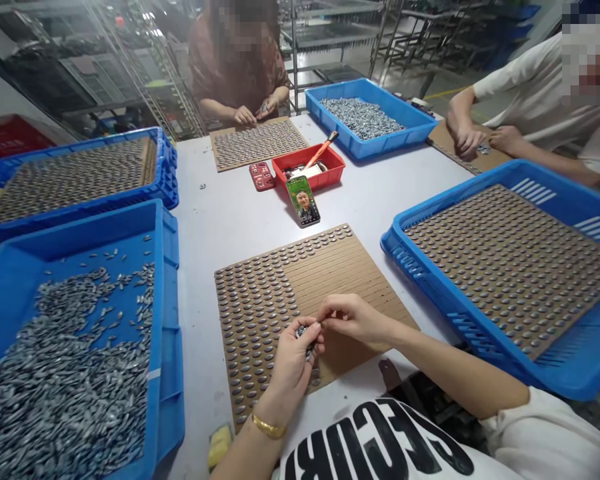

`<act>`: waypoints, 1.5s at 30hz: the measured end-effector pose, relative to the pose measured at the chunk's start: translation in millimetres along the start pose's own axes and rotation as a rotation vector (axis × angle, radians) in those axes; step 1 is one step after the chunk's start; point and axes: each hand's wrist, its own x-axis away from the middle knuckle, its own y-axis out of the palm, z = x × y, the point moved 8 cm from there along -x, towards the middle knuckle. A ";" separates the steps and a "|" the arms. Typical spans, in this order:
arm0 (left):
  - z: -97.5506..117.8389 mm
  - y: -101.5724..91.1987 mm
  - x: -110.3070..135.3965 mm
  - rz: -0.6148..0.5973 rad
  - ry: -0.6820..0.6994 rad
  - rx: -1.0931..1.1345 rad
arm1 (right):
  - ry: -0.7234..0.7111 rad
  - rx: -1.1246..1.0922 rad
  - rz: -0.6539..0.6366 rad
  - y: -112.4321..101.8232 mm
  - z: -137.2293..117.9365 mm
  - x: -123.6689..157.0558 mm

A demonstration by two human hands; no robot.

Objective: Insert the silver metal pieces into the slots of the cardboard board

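My left hand [293,370], with a gold bangle on its wrist, is curled around a small bunch of grey metal pieces [304,339]. My right hand [350,319] reaches across from the right, its fingertips pinched at the top of that bunch and seeming to hold one small piece. Both hands are above a brown slotted cardboard board [345,280]. Rows of grey oval metal pieces [253,320] fill its left part and far edge, while the slots on its right part show bare.
A blue crate of loose grey pieces [163,333] stands at my left, with a filled board in a blue crate [165,167] beyond it. Another crate [480,333] is at my right. A red tray [307,167] and a phone [303,200] lie ahead. Co-workers' hands [245,117] work across the table.
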 end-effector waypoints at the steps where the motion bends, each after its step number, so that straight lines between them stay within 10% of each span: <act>1: -0.4 4.6 -2.2 -0.003 0.006 -0.005 | 0.007 -0.001 0.014 -3.7 1.7 1.3; 12: 28.8 16.8 -18.4 0.057 -0.026 0.291 | 0.125 0.265 0.435 -102.4 99.4 -51.8; 17: -1.9 20.8 -15.1 -0.042 -0.136 0.356 | 0.101 0.430 0.356 -96.1 119.7 -85.3; 25: 14.0 16.6 -11.4 -0.080 -0.157 0.319 | 0.092 0.609 0.212 -89.5 109.9 -88.0; 30: 39.4 14.1 -10.9 -0.088 -0.011 0.459 | 0.117 0.554 0.193 -101.4 107.7 -86.5; 45: 20.4 6.4 -3.9 0.002 -0.209 0.486 | 0.197 0.305 0.277 -112.6 117.8 -79.4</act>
